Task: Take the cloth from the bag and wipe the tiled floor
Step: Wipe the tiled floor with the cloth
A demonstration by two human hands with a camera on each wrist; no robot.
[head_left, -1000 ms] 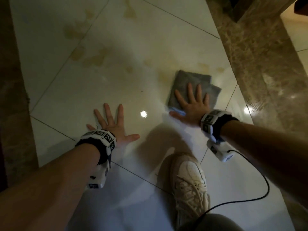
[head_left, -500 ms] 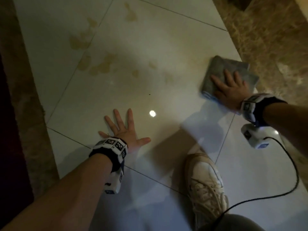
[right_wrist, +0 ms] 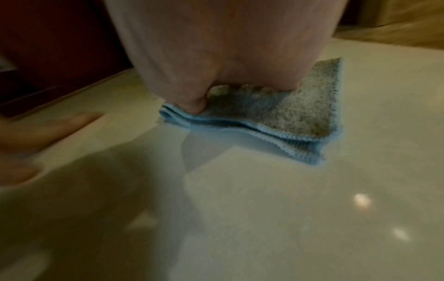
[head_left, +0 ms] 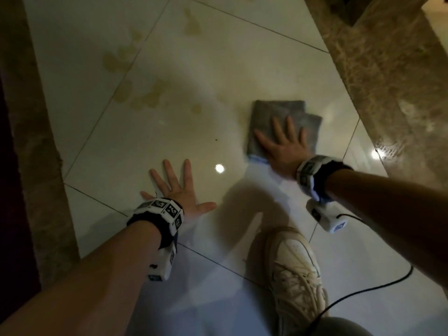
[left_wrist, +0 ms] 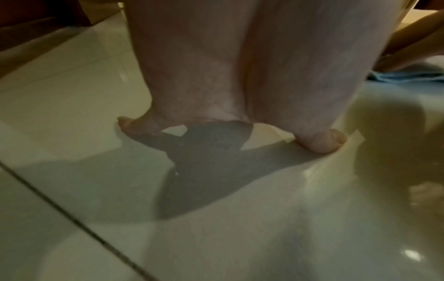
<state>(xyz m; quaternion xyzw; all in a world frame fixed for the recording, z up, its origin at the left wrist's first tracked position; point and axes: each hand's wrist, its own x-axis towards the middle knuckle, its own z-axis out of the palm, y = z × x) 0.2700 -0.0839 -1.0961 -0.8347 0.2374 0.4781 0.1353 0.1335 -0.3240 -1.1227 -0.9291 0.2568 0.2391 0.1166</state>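
A folded grey cloth (head_left: pixel 276 112) with a light blue edge lies flat on the pale tiled floor (head_left: pixel 218 57). My right hand (head_left: pixel 283 144) presses on it with straight, spread fingers; in the right wrist view the cloth (right_wrist: pixel 305 112) shows under the palm with its blue hem toward the camera. My left hand (head_left: pixel 177 190) lies flat on the bare tile to the left, fingers spread, holding nothing. The left wrist view shows that palm (left_wrist: pixel 240 66) planted on the tile. No bag is in view.
Yellowish stains (head_left: pixel 145 95) mark the tile ahead and to the left of the cloth. A brown marble band (head_left: pixel 397 81) runs along the right, another (head_left: pixel 31 132) along the left. My white sneaker (head_left: pixel 293 275) stands near the front, with a black cable (head_left: pixel 378 289) beside it.
My right hand slid the cloth to the right toward the marble band, then back left toward the middle of the tile. The left hand stayed planted.
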